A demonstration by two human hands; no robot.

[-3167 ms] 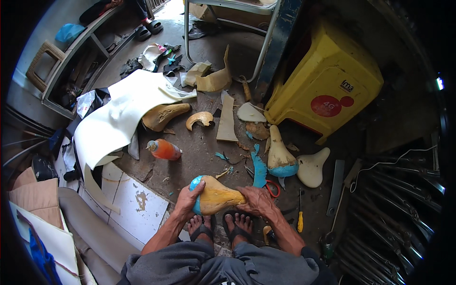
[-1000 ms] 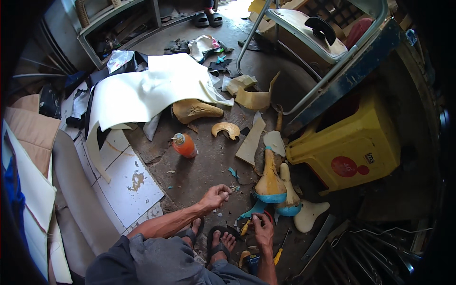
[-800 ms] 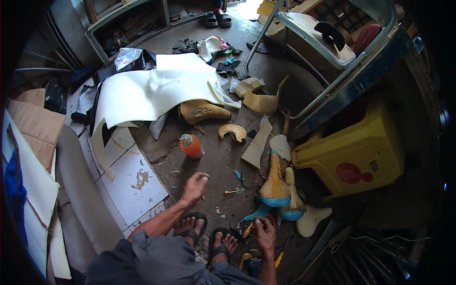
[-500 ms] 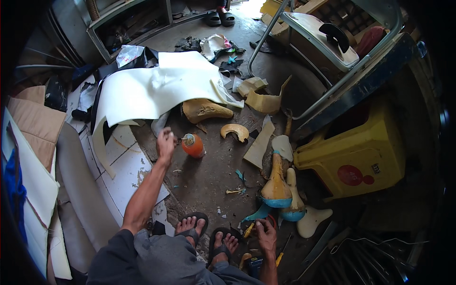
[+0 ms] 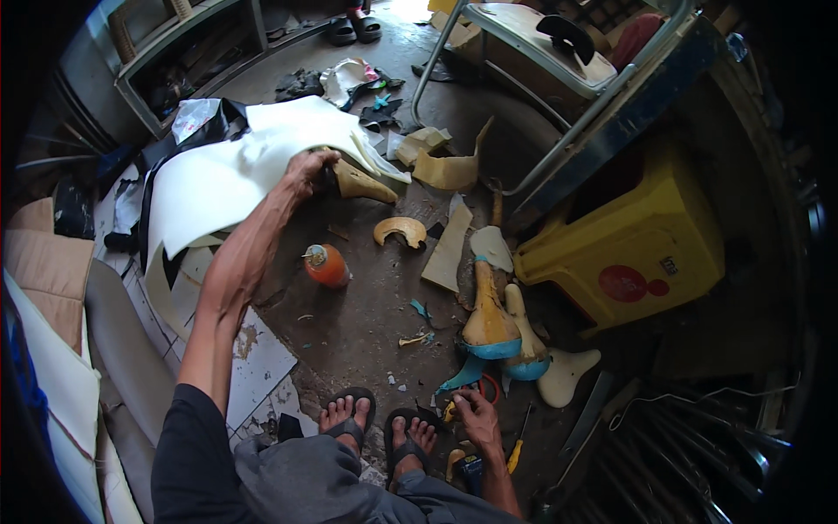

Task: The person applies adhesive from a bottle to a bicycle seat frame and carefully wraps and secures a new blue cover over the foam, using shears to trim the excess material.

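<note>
My left hand [image 5: 307, 172] reaches forward to a tan saddle-shaped foam piece [image 5: 365, 185] at the edge of the white foam sheet [image 5: 205, 188]. Its fingers are closed at the piece's left end, partly hidden from me. An orange bottle [image 5: 327, 266] stands on the floor below that forearm. My right hand [image 5: 476, 417] hangs low by my right foot with bent fingers pressed together. A yellow handle [image 5: 449, 410] lies against its fingertips; whether it is held, I cannot tell. Two tan, blue-edged bicycle saddles [image 5: 491, 327] lie just beyond this hand.
A yellow plastic stool [image 5: 646, 244] lies on its side at right, below a metal-framed chair [image 5: 559, 48]. Curved foam offcuts [image 5: 401, 231] litter the middle floor. A screwdriver [image 5: 517, 450] lies beside my right forearm. Grey padding [image 5: 131, 323] and cardboard [image 5: 52, 253] stand at left.
My left hand has left the orange bottle and moved forward to the tan foam piece. My right hand stays low near the yellow handle. The whole view has shifted slightly.
</note>
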